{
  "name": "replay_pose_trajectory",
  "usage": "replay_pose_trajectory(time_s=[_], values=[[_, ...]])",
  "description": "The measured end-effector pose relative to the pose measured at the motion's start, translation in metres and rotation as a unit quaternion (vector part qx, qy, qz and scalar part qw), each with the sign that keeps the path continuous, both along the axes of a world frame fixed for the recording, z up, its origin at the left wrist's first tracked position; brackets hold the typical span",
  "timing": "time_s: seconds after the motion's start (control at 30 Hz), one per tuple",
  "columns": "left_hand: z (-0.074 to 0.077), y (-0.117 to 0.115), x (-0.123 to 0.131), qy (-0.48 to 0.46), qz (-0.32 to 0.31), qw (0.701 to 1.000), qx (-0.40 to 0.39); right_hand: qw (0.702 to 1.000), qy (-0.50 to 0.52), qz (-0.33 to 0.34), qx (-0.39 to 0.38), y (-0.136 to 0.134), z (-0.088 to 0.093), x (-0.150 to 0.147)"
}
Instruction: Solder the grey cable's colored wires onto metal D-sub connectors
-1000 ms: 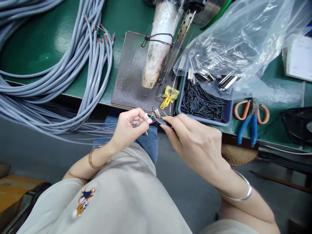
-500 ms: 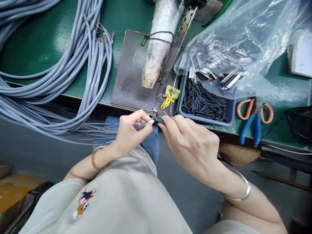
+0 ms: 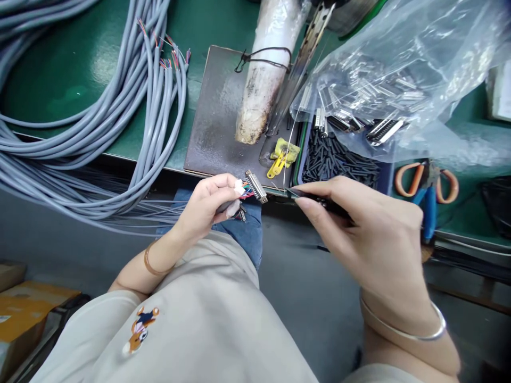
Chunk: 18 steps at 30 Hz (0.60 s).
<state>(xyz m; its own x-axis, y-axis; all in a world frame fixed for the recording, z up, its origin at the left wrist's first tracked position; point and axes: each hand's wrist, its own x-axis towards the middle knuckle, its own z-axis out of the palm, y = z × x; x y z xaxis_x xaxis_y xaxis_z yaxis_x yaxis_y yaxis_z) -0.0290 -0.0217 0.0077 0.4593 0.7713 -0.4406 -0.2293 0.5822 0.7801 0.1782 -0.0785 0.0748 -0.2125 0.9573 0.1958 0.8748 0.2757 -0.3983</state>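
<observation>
My left hand point(image 3: 211, 205) is closed on the end of a grey cable, just below the bench edge. Coloured wires fan out of the cable into a small metal connector point(image 3: 256, 186), which sticks out past my fingertips. My right hand point(image 3: 359, 229) is a little to the right of the connector and apart from it. Its fingers pinch a thin dark tool point(image 3: 319, 200) whose tip points left toward the connector. I cannot tell exactly what the tool is.
A grey cable bundle point(image 3: 80, 133) hangs over the green bench at left. Ahead lie a dark metal plate point(image 3: 215, 122), a wrapped white cylinder point(image 3: 263, 80) and a yellow clip point(image 3: 280, 158). A blue tray of black tubes point(image 3: 339, 159), a connector bag point(image 3: 379, 80) and pliers point(image 3: 429, 191) are at right.
My right hand has drawn away to the right from the connector, taking the dark tool with it. My left hand has turned the connector so that it shows more fully.
</observation>
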Motion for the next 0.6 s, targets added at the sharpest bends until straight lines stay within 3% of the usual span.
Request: replay_pose_trajectory(time_s=[0.27,0.6], values=[[-0.001,-0.004,0.001,-0.002,0.009,0.999,0.032,0.987,-0.142,0.028,0.069,-0.003,-0.006,-0.013],[-0.005,-0.012,0.005,0.007,0.016,0.992,0.127,0.964,-0.244,0.053,0.09,-0.001,-0.008,-0.023]])
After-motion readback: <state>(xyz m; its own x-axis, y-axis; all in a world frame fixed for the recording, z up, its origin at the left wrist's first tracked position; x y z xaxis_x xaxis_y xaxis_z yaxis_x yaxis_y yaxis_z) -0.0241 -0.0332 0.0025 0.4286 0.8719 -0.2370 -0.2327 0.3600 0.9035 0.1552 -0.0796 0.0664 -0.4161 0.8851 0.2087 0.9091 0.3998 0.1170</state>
